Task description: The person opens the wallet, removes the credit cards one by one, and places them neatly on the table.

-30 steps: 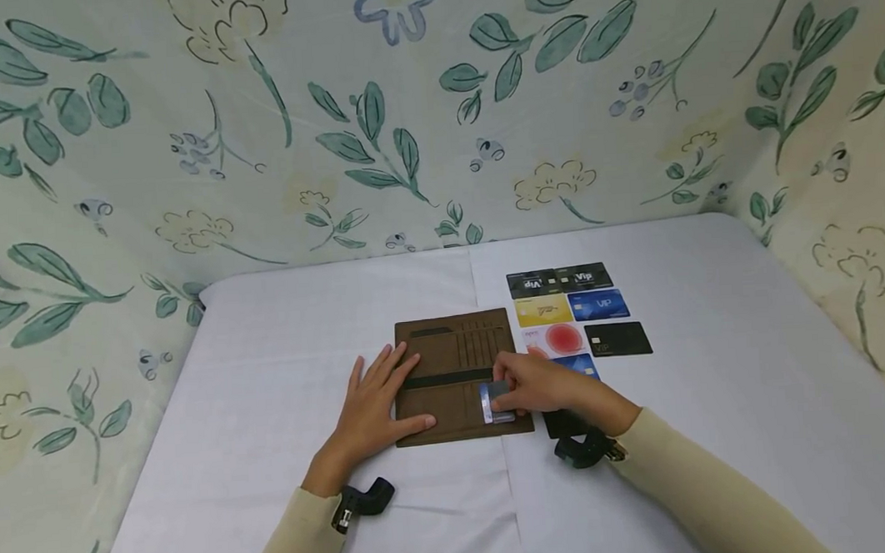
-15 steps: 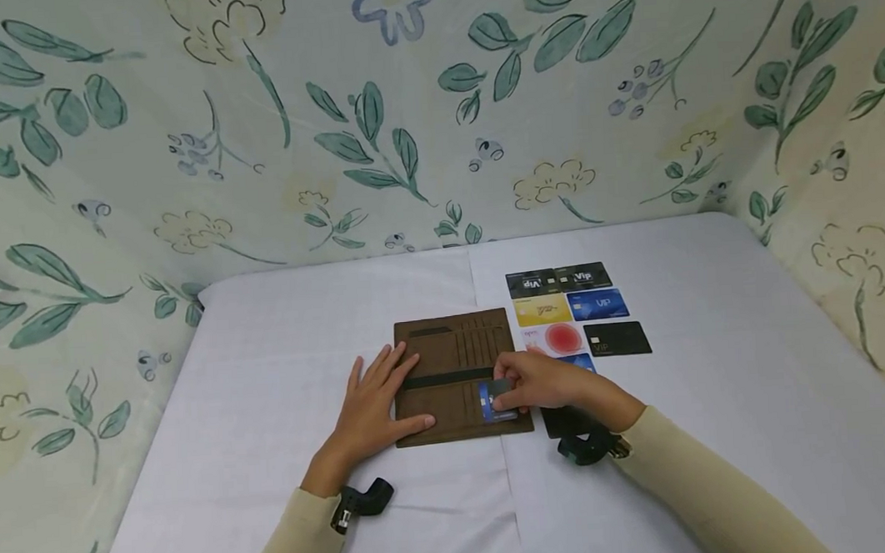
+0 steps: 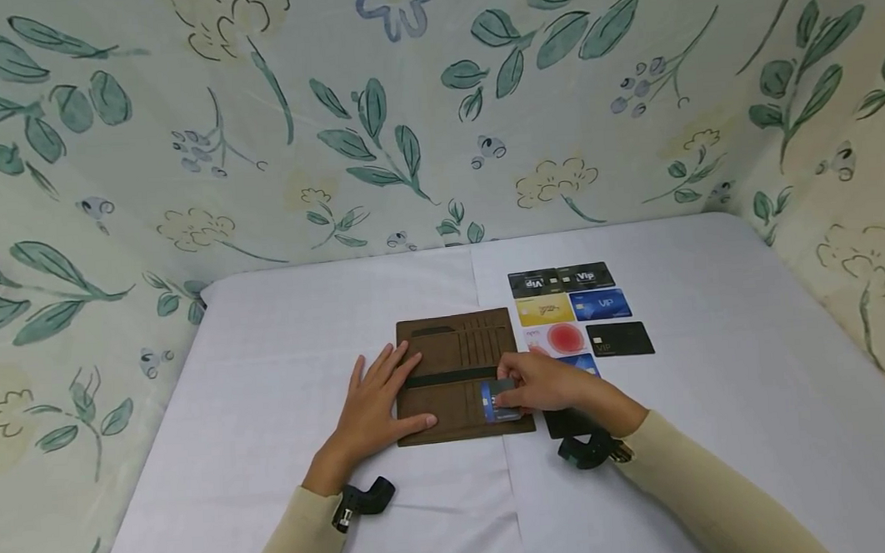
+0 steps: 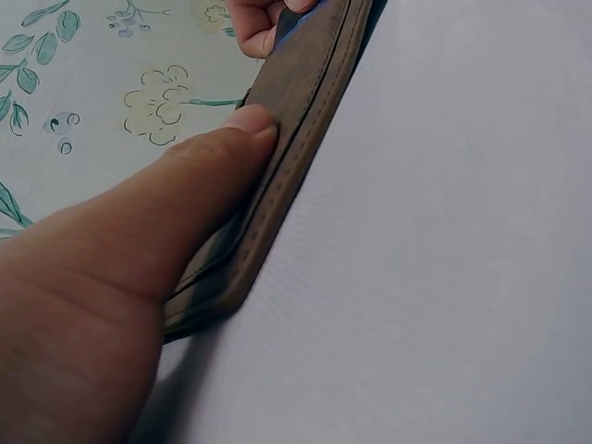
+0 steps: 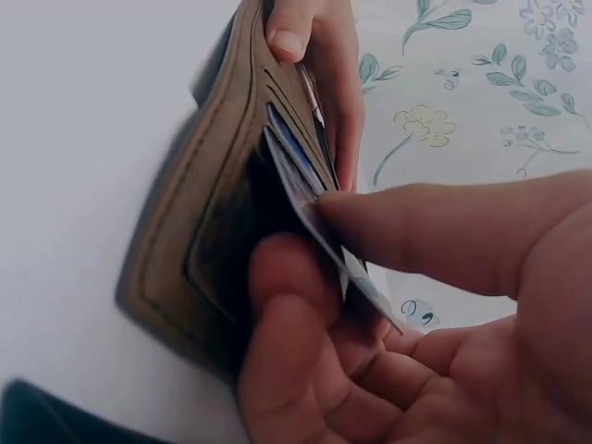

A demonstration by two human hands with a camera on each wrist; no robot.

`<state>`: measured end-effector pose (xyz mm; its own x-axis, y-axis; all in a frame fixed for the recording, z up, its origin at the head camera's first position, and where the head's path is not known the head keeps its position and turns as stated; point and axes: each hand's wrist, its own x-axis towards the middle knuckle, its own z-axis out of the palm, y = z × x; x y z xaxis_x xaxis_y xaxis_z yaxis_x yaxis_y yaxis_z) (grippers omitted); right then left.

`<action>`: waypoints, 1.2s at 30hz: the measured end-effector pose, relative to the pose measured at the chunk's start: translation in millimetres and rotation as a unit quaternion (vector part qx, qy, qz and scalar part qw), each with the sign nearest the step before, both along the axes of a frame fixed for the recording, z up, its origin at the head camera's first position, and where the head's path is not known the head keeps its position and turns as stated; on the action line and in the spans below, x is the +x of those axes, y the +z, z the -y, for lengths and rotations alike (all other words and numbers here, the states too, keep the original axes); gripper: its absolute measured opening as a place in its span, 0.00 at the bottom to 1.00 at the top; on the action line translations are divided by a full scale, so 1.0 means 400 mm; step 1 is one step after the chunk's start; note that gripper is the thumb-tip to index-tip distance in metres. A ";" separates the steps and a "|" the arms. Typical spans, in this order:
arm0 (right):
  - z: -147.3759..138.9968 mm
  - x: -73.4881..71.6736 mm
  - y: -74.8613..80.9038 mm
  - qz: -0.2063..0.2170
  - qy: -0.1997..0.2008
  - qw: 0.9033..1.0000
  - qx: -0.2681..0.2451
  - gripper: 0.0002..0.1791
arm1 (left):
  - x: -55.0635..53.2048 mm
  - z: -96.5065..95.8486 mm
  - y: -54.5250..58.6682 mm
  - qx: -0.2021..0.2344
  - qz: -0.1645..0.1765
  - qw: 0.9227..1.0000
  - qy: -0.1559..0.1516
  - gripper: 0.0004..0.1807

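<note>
A brown bifold wallet lies spread on the white table with a dark band across its middle. My left hand rests on its left side with fingers extended; in the left wrist view the thumb presses the near panel. My right hand pinches a bank card between thumb and fingers at the slots of the near right panel. Just behind that card, a blue card sits in a slot. Curled fingers hide part of the pinched card.
Right of the wallet, several cards are laid in rows: black cards at the back, a yellow card, a blue VIP card, a red-and-white card and a black card. My right wrist partly covers the nearest ones.
The right hand has shifted very slightly to the right, and more blue shows at the card's left side. The left hand and wallet stay put.
</note>
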<state>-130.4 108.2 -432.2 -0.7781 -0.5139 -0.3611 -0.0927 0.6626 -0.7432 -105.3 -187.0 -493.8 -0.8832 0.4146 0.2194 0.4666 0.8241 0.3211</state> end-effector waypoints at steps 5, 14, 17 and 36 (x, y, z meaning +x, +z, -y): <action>-0.011 -0.001 -0.003 0.003 0.011 0.999 -0.031 0.12 | 0.003 -0.001 0.003 0.003 0.004 1.000 -0.003 0.52; -0.009 -0.004 -0.007 -0.009 0.013 0.999 -0.033 0.12 | 0.004 0.000 0.005 0.007 0.003 1.000 -0.003 0.52; -0.013 -0.002 -0.009 0.003 0.009 0.999 -0.032 0.11 | 0.005 -0.003 0.004 0.004 0.003 1.000 -0.002 0.52; -0.024 0.012 -0.002 -0.010 -0.075 0.996 0.047 0.15 | 0.003 -0.002 0.000 0.005 -0.001 1.000 -0.004 0.52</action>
